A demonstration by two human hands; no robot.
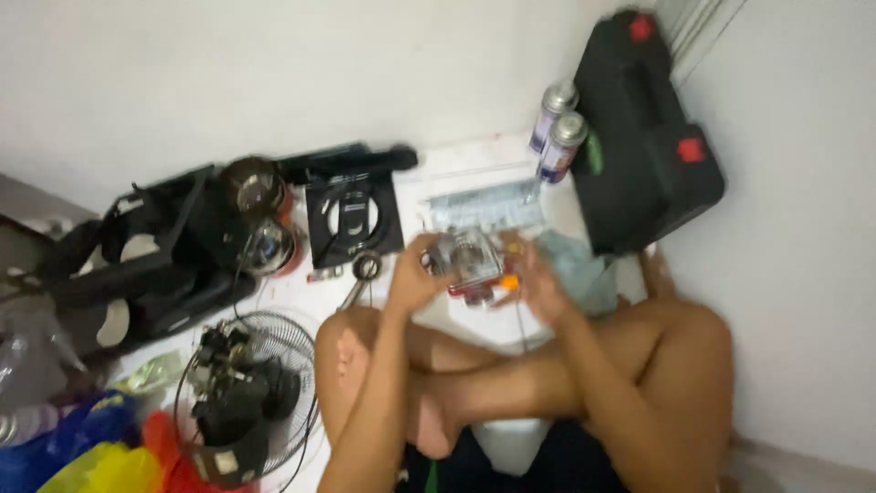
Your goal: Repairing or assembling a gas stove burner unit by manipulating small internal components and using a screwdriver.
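Observation:
I sit cross-legged on a white floor. My left hand (412,277) and my right hand (538,281) both hold a small metal and clear-plastic part (465,260) with red and orange bits at its underside. The left hand grips its left side, and the right hand cups its right side. The picture is blurred, so finer detail of the part is hidden.
A black tool case (639,137) with red latches leans on the wall at right, two spray cans (558,132) beside it. A black square housing (354,219), a fan grille (251,402) with a motor, black fan parts (155,256) and coloured bags (82,452) lie at left.

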